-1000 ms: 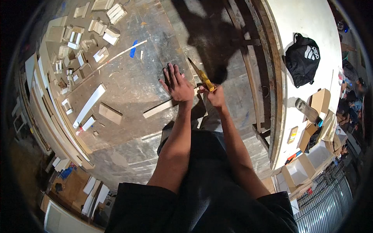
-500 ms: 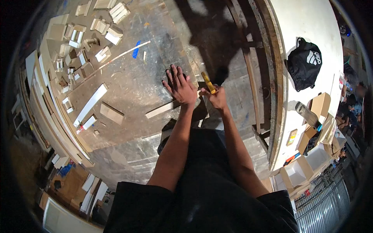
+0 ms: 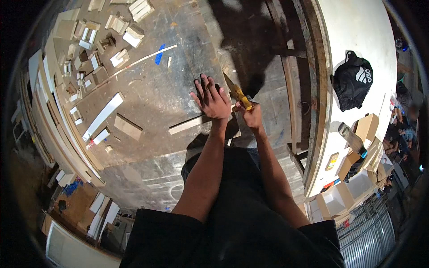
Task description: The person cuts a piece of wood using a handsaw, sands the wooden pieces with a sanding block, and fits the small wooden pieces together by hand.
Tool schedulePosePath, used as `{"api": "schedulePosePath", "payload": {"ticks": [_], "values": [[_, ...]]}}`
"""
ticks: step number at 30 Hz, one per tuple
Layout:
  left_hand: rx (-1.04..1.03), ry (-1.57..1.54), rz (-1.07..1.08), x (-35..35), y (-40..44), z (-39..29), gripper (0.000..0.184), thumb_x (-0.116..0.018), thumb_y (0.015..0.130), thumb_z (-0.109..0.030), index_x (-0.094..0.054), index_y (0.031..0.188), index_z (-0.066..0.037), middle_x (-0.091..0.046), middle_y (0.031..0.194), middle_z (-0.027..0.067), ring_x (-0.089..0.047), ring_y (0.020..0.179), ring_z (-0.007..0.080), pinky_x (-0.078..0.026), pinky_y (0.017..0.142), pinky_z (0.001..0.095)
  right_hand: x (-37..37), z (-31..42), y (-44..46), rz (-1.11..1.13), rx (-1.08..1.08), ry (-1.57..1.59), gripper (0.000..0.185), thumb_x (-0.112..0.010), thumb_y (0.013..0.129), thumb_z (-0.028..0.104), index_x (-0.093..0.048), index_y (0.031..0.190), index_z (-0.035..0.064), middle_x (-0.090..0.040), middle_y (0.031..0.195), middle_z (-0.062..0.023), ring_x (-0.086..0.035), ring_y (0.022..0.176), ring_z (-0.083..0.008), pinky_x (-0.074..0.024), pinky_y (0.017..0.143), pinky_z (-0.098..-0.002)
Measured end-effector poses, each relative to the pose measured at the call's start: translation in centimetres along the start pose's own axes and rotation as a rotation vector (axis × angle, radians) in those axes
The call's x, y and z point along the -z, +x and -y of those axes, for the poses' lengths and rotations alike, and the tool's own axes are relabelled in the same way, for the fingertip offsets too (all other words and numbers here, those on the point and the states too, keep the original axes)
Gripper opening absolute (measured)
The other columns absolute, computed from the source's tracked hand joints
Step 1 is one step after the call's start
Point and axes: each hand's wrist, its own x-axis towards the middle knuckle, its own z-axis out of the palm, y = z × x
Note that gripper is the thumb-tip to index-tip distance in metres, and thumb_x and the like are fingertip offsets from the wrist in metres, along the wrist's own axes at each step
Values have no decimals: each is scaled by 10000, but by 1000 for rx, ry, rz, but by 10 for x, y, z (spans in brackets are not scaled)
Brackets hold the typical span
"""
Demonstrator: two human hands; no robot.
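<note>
My left hand [image 3: 213,99] lies with its fingers spread over the near end of a light wooden strip [image 3: 190,124]. Whether the palm presses on the strip I cannot tell. Just right of it, my right hand [image 3: 251,117] is wrapped round the yellow handle of a saw [image 3: 241,98]. Its dark, narrow blade points forward and to the left, beside the left fingertips. The strip runs out leftward beneath my left wrist, across the brown work board [image 3: 156,102]. Where the blade meets the wood is hidden by my hands.
Several small wooden frames and blocks [image 3: 117,24] crowd the board's left side. A long white strip [image 3: 103,116] and a short board [image 3: 128,127] lie nearer. At right, a white tabletop [image 3: 344,27] bears a black drawstring bag [image 3: 353,82], a bottle [image 3: 351,135] and cardboard boxes [image 3: 337,198].
The saw has tilted, and its blade now shows ahead of the yellow handle. My left hand sits slightly further right, closer to the saw. The whole view has shifted a little.
</note>
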Motion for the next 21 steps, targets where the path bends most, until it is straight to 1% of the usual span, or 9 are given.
{"api": "schedulePosePath", "payload": {"ticks": [1, 5, 8, 11, 13, 14, 16, 18, 21], "values": [[1, -14, -2, 0, 1, 0, 476, -424, 1055, -315, -576, 1373, 4, -455, 1586, 149, -337, 1508, 397, -113, 1222, 626, 1, 6, 0, 4, -4, -30, 270, -733, 970, 270, -747, 942, 1, -593, 711, 57, -457, 616, -52, -372, 553, -253], [0, -32, 15, 1, 0, 0, 473, -432, 1053, -302, -571, 1379, 10, -454, 1585, 155, -325, 1516, 396, -89, 1228, 628, -4, 15, -4, -14, -19, -29, 296, -728, 978, 303, -737, 913, 14, -570, 692, 60, -449, 621, -48, -353, 554, -251], [-7, -4, 33, 2, -2, 1, 479, -451, 1043, -281, -539, 1433, -18, -430, 1604, 147, -343, 1508, 384, -95, 1228, 607, -4, 9, -3, -28, -14, 56, 328, -714, 987, 318, -723, 893, 4, -597, 706, 46, -477, 631, -58, -380, 572, -252], [-7, -15, 2, 1, -3, 1, 478, -460, 1035, -277, -545, 1428, -18, -437, 1599, 149, -353, 1502, 387, -93, 1228, 608, 5, 14, -8, -4, 37, -64, 348, -699, 997, 323, -719, 905, -12, -623, 716, 24, -511, 651, -71, -411, 598, -259], [-9, -23, -12, -1, -3, 1, 478, -464, 1032, -279, -549, 1425, -21, -441, 1597, 148, -358, 1499, 388, -107, 1225, 611, 20, 11, -23, -132, -51, -256, 364, -686, 1005, 338, -715, 935, -18, -650, 741, -2, -537, 671, -83, -433, 626, -262], [-7, -22, -18, -1, -4, 2, 478, -468, 1029, -281, -553, 1423, -25, -445, 1594, 146, -362, 1497, 389, -121, 1222, 614, 28, 8, -34, -130, 18, -203, 367, -675, 1011, 345, -700, 915, -9, -624, 716, -1, -524, 651, -81, -423, 594, -272], [0, -15, -19, -2, -5, 3, 478, -472, 1026, -284, -555, 1423, -31, -447, 1594, 141, -363, 1496, 388, -137, 1219, 619, 41, 52, -74, -200, -36, -405, 368, -665, 1018, 339, -667, 858, 7, -572, 680, 23, -495, 614, -73, -393, 547, -275], [3, -5, -22, 1, -5, 2, 478, -476, 1024, -287, -557, 1423, -36, -449, 1593, 136, -363, 1496, 387, -152, 1216, 624, 37, 116, -116, -215, -73, -228, 386, -694, 996, 362, -607, 859, 11, -498, 694, 50, -433, 639, -69, -356, 553, -277], [27, -20, -8, 6, -2, 1, 446, -507, 1014, -277, -607, 1364, -21, -481, 1570, 126, -367, 1497, 373, -187, 1219, 621, 28, 148, -164, -229, -141, -72, 375, -698, 1000, 356, -612, 875, 13, -495, 714, 70, -415, 648, -58, -336, 557, -256]]}}
